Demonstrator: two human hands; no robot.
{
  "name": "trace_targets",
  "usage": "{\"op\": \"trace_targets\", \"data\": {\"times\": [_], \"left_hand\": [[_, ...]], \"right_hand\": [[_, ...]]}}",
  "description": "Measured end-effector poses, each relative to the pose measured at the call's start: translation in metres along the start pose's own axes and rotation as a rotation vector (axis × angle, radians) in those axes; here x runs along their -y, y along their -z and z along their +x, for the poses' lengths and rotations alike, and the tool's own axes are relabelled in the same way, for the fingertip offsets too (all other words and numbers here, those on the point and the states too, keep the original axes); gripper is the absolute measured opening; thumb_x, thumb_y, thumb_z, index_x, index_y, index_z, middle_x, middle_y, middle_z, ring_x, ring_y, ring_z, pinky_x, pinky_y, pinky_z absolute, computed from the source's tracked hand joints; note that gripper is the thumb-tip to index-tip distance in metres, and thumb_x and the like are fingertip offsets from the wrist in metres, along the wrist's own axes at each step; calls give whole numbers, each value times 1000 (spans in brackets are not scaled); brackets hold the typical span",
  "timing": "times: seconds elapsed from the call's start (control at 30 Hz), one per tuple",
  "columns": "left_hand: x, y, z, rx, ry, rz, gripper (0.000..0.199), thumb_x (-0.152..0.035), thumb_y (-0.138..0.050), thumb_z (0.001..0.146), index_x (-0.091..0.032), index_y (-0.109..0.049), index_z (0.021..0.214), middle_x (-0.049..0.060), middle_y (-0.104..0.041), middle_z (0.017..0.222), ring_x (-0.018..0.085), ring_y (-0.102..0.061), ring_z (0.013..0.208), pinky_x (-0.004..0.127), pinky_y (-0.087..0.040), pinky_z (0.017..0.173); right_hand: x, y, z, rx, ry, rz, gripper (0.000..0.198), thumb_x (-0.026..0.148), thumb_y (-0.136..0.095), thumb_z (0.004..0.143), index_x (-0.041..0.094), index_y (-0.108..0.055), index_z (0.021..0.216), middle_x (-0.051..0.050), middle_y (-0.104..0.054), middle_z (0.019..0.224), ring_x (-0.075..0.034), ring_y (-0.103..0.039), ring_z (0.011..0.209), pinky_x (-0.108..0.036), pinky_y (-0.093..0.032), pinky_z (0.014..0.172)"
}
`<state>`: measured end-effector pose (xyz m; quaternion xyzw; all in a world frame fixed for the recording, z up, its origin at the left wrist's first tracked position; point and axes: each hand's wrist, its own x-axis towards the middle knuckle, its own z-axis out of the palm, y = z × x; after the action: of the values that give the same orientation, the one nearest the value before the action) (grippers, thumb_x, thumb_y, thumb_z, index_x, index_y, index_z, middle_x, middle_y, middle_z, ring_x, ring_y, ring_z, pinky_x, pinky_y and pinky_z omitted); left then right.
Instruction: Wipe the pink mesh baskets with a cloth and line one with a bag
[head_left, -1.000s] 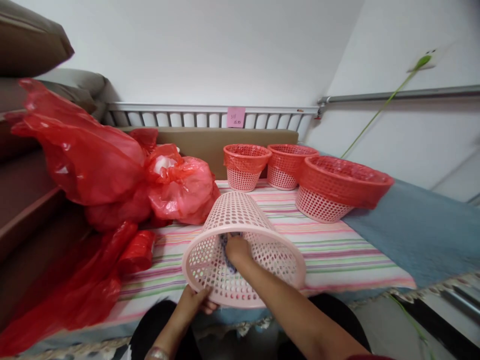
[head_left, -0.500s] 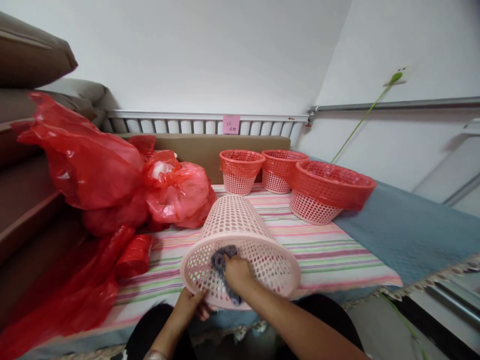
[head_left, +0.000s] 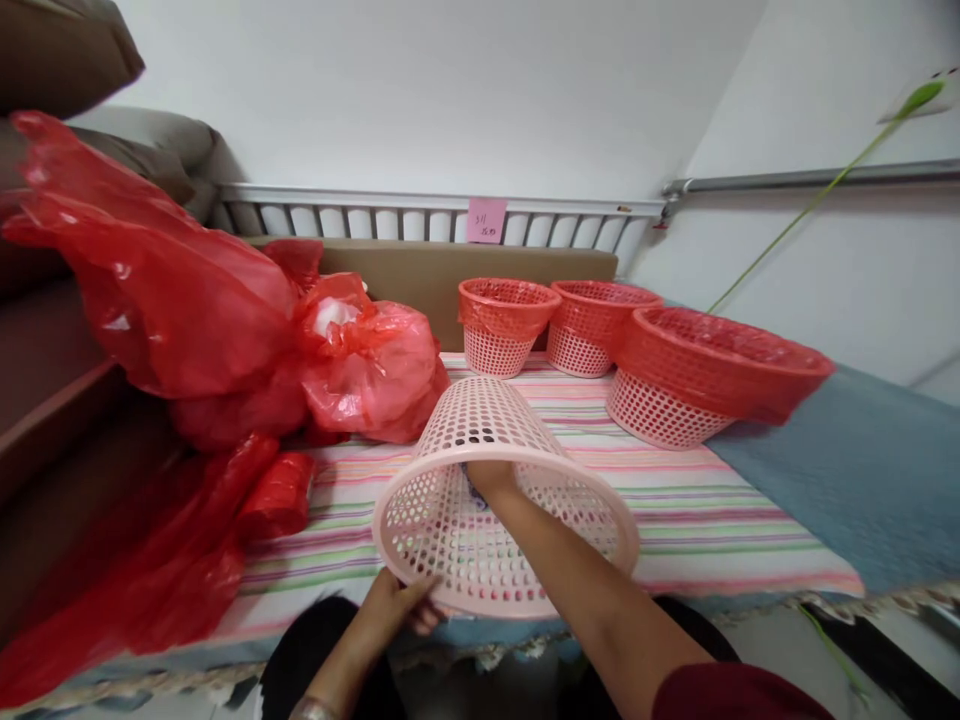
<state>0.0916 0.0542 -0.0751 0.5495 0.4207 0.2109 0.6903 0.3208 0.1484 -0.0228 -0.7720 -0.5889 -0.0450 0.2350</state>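
The pale pink basket [head_left: 510, 420] lies on its side at the front of the striped cloth [head_left: 720, 510], right before the person, its wide mouth facing them and its narrower base pointing away. The left hand [head_left: 401, 605] has it by the lower rim, at the left: the thumb is laid over the edge and the other fingers are tucked below, so they are clamped on the plastic. The right hand [head_left: 493, 480] is inside the basket up to the wrist, near the upper wall, its fingers closed on a crumpled grey-blue rag [head_left: 475, 495]; their tips are out of my sight behind the rim, and only a little of the rag peeps out.

Beyond it, off to the right, I see three more baskets standing upright, each with red plastic folded over its rim: the left basket [head_left: 496, 352], the middle basket [head_left: 576, 354] and the right basket [head_left: 664, 412], which is the nearest of them. Over on the left side a knotted red bag [head_left: 375, 385] sits beside a taller red bag [head_left: 195, 310], and a red roll [head_left: 277, 497] lies just in front. At the back, a pink note [head_left: 486, 220] is on the white radiator [head_left: 386, 222].
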Motion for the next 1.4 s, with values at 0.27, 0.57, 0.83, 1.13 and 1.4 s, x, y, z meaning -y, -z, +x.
{"op": "trace_targets", "data": {"times": [0.27,0.57,0.83,1.13,1.4], "left_hand": [[0,-3,-4,7,-5,-42,56,-59,-68,64,-5,-72,79,14,-73,65,17,-65,51,26,-53,51],[2,-4,-4,-5,-37,-55,58,-61,-70,57,-6,-70,75,13,-73,65,16,-64,50,26,-51,50],[2,-4,-8,-15,-29,-26,53,-58,-69,60,-9,-69,77,9,-71,59,17,-65,52,28,-51,54],[4,-3,-8,-24,-32,-56,57,-59,-72,53,-9,-70,80,6,-70,54,18,-64,50,29,-50,55],[3,-4,-10,-30,-57,-44,61,-63,-71,50,-8,-69,78,8,-71,56,19,-64,52,30,-49,55]], "right_hand": [[6,3,-15,156,-61,-211,41,18,-31,91,14,-54,125,-15,-57,123,-25,-47,119,-41,-29,103],[14,16,-67,319,-5,-364,38,16,-32,88,18,-61,112,-16,-65,91,-26,-64,82,-36,-46,68],[18,27,-98,323,78,-375,37,17,-31,88,19,-60,112,-15,-65,91,-26,-64,81,-36,-46,66],[27,46,-126,393,162,-373,40,14,-34,85,20,-59,117,-14,-67,89,-26,-66,78,-35,-49,64],[31,56,-164,442,236,-322,42,12,-40,82,19,-58,120,-13,-68,88,-26,-66,79,-34,-50,66]]}}
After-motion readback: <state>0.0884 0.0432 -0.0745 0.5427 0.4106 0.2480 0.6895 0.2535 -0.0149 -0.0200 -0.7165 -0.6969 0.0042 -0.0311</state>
